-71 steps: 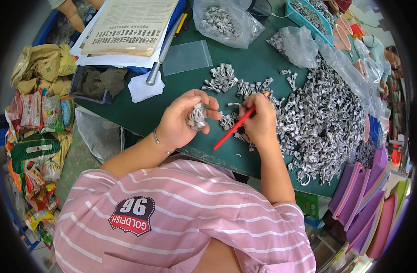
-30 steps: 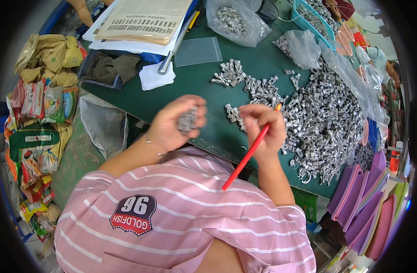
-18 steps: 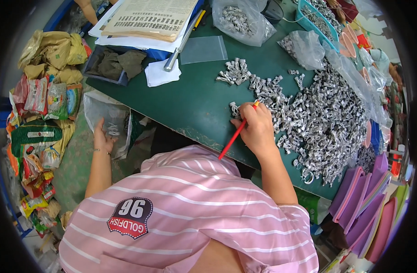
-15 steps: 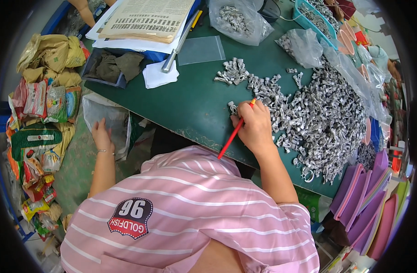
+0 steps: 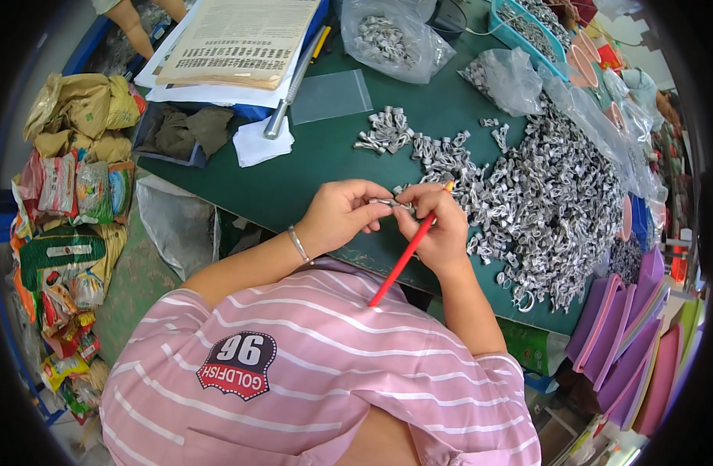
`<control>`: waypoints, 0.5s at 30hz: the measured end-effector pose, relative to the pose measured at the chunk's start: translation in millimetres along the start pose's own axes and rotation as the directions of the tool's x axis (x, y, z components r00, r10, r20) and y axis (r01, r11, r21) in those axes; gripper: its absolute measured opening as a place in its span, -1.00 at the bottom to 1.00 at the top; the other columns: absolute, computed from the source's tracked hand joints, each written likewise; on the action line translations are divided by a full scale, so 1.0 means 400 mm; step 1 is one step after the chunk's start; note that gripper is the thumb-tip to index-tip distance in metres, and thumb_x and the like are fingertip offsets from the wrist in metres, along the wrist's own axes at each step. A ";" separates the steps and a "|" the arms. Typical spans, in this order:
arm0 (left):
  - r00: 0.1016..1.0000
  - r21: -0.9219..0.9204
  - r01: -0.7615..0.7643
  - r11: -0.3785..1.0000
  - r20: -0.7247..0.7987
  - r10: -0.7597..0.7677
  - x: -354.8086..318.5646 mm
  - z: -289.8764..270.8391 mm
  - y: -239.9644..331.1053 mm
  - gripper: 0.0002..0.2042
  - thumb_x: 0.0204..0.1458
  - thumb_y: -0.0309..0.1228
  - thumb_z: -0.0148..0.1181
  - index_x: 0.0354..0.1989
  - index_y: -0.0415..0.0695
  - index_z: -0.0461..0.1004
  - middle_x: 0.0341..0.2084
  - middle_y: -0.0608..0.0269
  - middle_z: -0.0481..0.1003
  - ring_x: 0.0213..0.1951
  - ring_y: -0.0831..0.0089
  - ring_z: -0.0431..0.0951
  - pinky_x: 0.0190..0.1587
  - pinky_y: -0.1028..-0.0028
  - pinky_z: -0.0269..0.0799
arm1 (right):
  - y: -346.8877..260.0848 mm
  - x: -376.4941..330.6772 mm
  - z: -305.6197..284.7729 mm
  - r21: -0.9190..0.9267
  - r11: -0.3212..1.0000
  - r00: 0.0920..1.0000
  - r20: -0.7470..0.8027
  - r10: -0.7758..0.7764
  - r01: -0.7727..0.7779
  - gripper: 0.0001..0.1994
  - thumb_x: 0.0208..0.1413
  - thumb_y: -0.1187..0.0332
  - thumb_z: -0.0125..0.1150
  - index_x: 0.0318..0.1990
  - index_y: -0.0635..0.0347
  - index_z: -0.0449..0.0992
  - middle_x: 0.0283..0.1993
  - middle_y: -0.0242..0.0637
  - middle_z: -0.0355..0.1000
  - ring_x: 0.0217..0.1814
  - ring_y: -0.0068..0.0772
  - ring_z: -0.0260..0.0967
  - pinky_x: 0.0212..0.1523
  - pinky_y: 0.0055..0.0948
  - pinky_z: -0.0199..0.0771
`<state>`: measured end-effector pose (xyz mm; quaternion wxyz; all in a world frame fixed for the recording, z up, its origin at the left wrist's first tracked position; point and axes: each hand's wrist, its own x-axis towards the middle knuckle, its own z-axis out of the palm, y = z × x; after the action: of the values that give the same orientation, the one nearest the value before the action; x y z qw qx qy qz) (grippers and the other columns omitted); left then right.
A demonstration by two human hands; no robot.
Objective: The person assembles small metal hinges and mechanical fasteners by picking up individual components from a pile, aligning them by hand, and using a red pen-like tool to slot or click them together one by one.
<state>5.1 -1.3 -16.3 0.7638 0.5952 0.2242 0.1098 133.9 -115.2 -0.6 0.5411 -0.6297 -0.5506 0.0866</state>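
Over the table's near edge, my two hands meet at a small grey looped piece [image 5: 387,202]. My left hand [image 5: 337,218], with a bracelet at its wrist, pinches one end of it. The fingertips of my right hand [image 5: 442,233] touch its other end. A slim red pen-like tool [image 5: 403,266] with a yellow tip is also gripped in my right hand, slanting down toward my shirt. To the right spreads a large heap of similar grey looped pieces [image 5: 562,210]. A smaller pile of looped pieces [image 5: 385,130] lies just beyond my hands.
The green table [image 5: 310,175] also bears an open book [image 5: 236,39], a flat clear bag [image 5: 331,96], white paper slips [image 5: 261,143] and a filled plastic bag [image 5: 395,39]. A blue bin [image 5: 195,155] holds dark cloth. Purple foam sheets [image 5: 617,334] stand at right.
My left hand has come up from beside the grey bag at the left to meet my right hand. It now pinches a looped piece. The red tool stays in my right hand.
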 end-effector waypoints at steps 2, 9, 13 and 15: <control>0.993 0.036 -0.108 0.993 -0.041 0.110 -0.004 0.000 0.014 -0.84 -0.07 -0.53 0.15 -0.28 -0.28 0.47 -0.54 0.27 0.47 -0.58 0.62 0.46 -0.55 0.65 0.38 | -0.001 -0.022 -0.001 0.425 0.845 0.932 -0.012 0.363 -0.324 -0.75 -0.08 0.53 0.21 -0.45 0.20 0.18 -0.33 -0.18 0.40 -0.35 -0.47 0.36 -0.40 -0.57 0.37; 0.787 0.475 -0.594 0.649 0.177 0.591 -0.006 0.000 0.055 -0.79 -0.24 -0.66 0.22 -0.34 -0.26 0.49 -0.49 0.18 0.47 -0.47 0.46 0.47 -0.45 0.57 0.37 | -0.014 -0.034 -0.004 0.753 0.371 0.776 0.283 0.563 -0.544 -0.79 -0.02 0.56 0.12 -0.45 0.17 0.17 -0.39 -0.12 0.38 -0.54 -0.40 0.43 -0.62 -0.62 0.40; 0.971 -0.151 -0.228 0.962 0.031 0.235 -0.014 0.012 0.049 -0.83 -0.15 -0.62 0.21 -0.33 -0.28 0.44 -0.52 0.27 0.45 -0.48 0.62 0.46 -0.41 0.63 0.42 | 0.012 -0.054 0.002 0.818 0.412 0.859 0.178 0.481 -0.401 -0.73 -0.10 0.64 0.17 -0.49 0.14 0.16 -0.35 -0.13 0.38 -0.38 -0.38 0.41 -0.39 -0.56 0.44; 0.937 0.019 -0.345 0.938 0.060 0.344 -0.008 0.005 0.055 -0.81 -0.15 -0.62 0.21 -0.31 -0.31 0.43 -0.50 0.25 0.45 -0.48 0.61 0.46 -0.41 0.64 0.41 | 0.020 -0.056 0.002 0.826 0.482 0.926 0.117 0.360 -0.291 -0.69 -0.16 0.68 0.21 -0.50 0.13 0.16 -0.29 -0.15 0.37 -0.23 -0.41 0.35 -0.17 -0.49 0.39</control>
<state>5.3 1.3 5.7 0.7299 0.6392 0.0970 0.2219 129.8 -130.6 -18.1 0.7664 -0.3934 -0.2939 0.4142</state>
